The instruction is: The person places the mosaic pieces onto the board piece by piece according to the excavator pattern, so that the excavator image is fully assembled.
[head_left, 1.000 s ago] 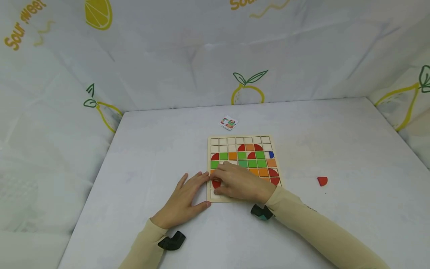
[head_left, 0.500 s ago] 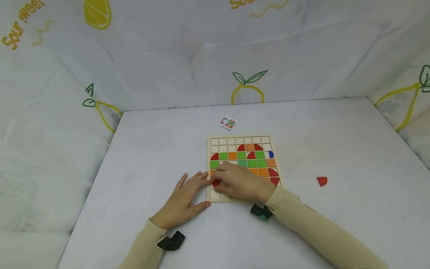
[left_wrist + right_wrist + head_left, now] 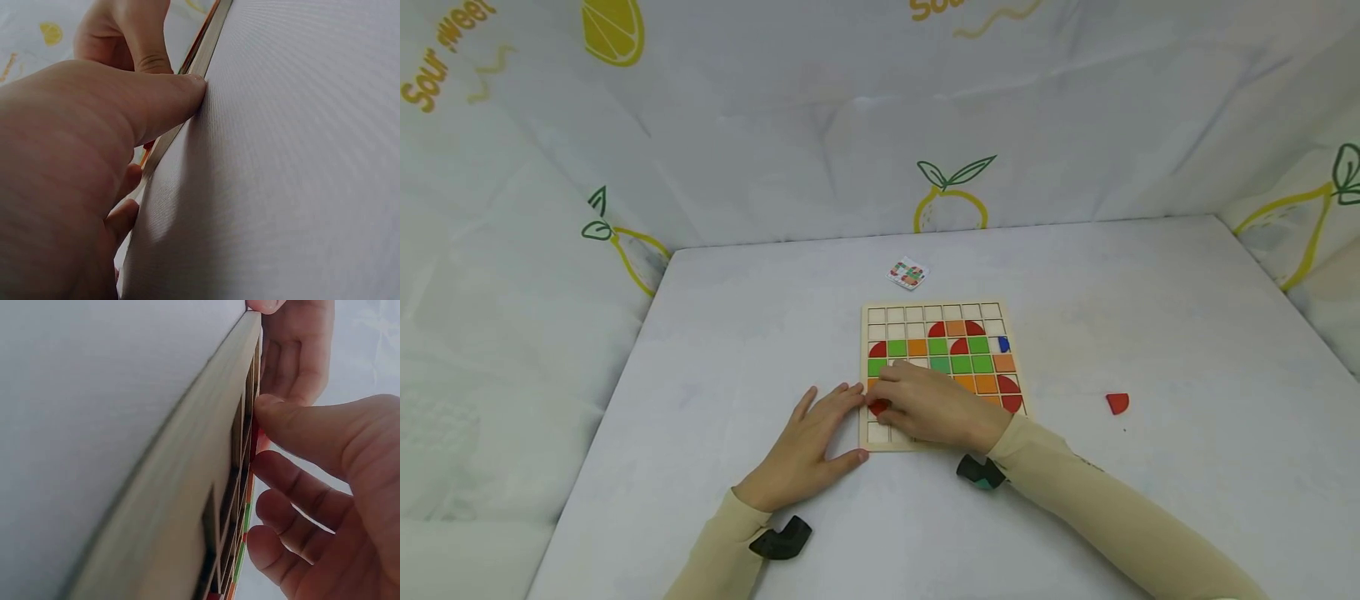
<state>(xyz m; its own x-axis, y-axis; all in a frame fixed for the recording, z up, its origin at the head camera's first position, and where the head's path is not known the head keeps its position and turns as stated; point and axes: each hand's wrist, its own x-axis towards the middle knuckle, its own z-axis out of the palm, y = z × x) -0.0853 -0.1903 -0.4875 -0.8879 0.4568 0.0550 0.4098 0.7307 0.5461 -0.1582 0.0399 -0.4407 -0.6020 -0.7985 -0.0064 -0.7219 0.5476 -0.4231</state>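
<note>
A square wooden grid board (image 3: 880,315) lies on the table, with green, orange and red pieces in many of its cells. My right hand (image 3: 936,406) reaches over its lower left part. The thumb and index finger pinch a red quarter-circle piece (image 3: 877,407) in a cell near the left edge; the right wrist view shows this red piece (image 3: 262,439) between thumb and index finger. My left hand (image 3: 808,450) touches the board's left side, its fingers fairly straight and its thumb (image 3: 181,94) against the wooden edge. Some cells are hidden under the right hand.
Another red quarter-circle piece (image 3: 1117,403) lies loose on the table to the right of the board. Behind the board is a small card (image 3: 907,273) with a coloured pattern. White cloth (image 3: 820,167) with lemon prints hangs around the table.
The right fingertips have shifted very slightly around the red quarter-circle piece. The left hand keeps its place at the board's edge.
</note>
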